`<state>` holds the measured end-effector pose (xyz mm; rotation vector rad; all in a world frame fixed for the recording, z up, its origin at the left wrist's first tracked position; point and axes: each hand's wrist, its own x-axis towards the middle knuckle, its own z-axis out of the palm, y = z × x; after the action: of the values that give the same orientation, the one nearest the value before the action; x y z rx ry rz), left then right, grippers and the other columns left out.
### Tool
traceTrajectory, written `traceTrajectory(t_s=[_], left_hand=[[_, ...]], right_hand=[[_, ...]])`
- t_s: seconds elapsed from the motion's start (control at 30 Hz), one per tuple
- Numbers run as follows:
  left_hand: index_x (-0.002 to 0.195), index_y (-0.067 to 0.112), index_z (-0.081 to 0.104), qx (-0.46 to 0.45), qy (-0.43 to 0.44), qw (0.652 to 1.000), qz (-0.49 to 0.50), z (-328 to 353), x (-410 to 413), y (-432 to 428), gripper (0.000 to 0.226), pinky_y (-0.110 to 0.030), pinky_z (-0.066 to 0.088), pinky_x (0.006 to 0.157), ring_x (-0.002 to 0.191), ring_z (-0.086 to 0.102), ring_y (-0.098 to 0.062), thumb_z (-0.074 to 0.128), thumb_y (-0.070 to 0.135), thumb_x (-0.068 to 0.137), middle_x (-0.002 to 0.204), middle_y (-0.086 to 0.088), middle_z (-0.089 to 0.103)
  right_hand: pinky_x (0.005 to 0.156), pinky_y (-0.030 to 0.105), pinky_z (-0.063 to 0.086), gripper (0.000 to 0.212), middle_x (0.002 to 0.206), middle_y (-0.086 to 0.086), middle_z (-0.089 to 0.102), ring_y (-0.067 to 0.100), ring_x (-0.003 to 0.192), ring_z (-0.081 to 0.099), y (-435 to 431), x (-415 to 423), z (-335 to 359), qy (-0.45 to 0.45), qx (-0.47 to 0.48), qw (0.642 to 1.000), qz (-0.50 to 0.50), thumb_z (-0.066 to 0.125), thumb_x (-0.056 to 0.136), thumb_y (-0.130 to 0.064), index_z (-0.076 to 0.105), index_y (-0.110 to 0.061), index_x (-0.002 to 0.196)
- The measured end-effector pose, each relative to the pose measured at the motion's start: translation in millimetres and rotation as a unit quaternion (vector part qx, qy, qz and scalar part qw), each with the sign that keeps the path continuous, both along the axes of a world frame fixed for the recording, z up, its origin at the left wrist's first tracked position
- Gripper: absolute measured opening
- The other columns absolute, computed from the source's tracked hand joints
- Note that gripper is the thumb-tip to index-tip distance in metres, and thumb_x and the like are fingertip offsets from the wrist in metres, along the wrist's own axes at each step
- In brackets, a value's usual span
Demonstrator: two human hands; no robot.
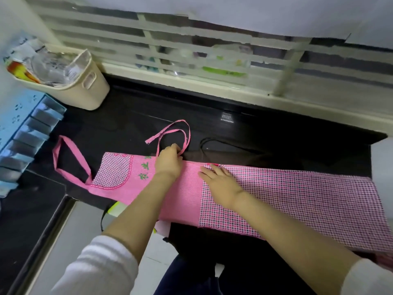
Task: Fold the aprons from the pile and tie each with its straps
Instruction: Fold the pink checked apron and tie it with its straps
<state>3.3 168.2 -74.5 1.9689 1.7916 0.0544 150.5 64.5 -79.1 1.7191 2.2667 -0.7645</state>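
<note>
1. Head view: The pink apron [185, 199] lies on the black counter [127, 107], folded into one long, thin strip.
2. Its long side runs left to right and dips a little toward the right.
3. The top of the apron points left. The neck loop [55, 155] lies flat on the counter there, just past the dotted pocket [112, 169].
4. The checked part [297, 199] makes up the right end.
5. The left hand [169, 160] is at the far edge of the strip. Its fingers are curled and pinch the pink strap [162, 135], which loops away over the counter.
6. The right hand [221, 186] lies flat on the middle of the apron, just beside the left hand. Its fingers are straight, point left and hold nothing.
7. A cream basket [93, 90] stands at the back left of the counter, well apart from the apron.
</note>
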Motion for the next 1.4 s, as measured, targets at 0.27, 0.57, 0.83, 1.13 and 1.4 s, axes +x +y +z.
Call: traceTrajectory(t_s=[0.27,0.57,0.83,1.13,1.4], left_hand=[[0.086,0.002,0.062,0.081,-0.083,0.992,0.044,16,-15,5,0.011,-0.033,0.039,0.071,0.079,0.054,-0.030,0.063,0.013,0.087,0.089,-0.014,0.059],[0.072,0.015,0.060,0.140,-0.315,0.926,0.152,46,-17,-23,0.017,-0.019,0.046,0.061,0.057,0.057,-0.016,0.059,0.014,0.089,0.061,-0.003,0.061],[0.072,0.020,0.045,0.101,-0.333,0.891,0.291,17,-57,-104,0.024,-0.030,0.041,0.063,0.063,0.050,-0.016,0.061,0.013,0.088,0.066,0.000,0.052],[0.094,0.013,0.046,0.034,-0.291,0.876,0.383,-12,-92,-184,0.016,-0.035,0.045,0.064,0.067,0.053,-0.017,0.061,0.013,0.086,0.075,0.000,0.055],[0.118,0.004,0.042,-0.046,-0.090,0.905,0.414,-16,-121,-219,0.036,-0.040,0.045,0.084,0.097,0.055,-0.032,0.058,0.013,0.088,0.111,-0.015,0.054]], right_hand=[[0.119,0.041,-0.003,0.076,0.159,-0.001,-0.004,0.024,0.146,-0.008,-6,-6,-9,-0.032,0.013,0.999,-0.007,0.042,0.088,-0.008,0.002,-0.017,0.151],[0.119,0.042,-0.001,0.072,0.159,-0.001,-0.009,0.024,0.146,-0.010,-6,-6,-7,-0.069,-0.001,0.998,0.013,0.037,0.092,-0.008,-0.004,-0.017,0.151],[0.119,0.044,0.002,0.070,0.159,-0.001,-0.008,0.024,0.146,-0.009,-5,-5,-8,-0.079,-0.003,0.997,0.027,0.035,0.094,-0.010,-0.006,-0.016,0.151],[0.119,0.046,0.006,0.068,0.159,0.003,-0.007,0.028,0.146,-0.006,-6,-11,-7,-0.124,0.007,0.991,0.051,0.032,0.093,-0.009,-0.004,-0.012,0.151],[0.109,0.038,0.031,0.052,0.146,0.012,0.032,0.028,0.134,0.033,3,-18,-4,-0.107,0.078,0.991,0.037,0.039,0.090,-0.008,0.028,-0.009,0.141]])
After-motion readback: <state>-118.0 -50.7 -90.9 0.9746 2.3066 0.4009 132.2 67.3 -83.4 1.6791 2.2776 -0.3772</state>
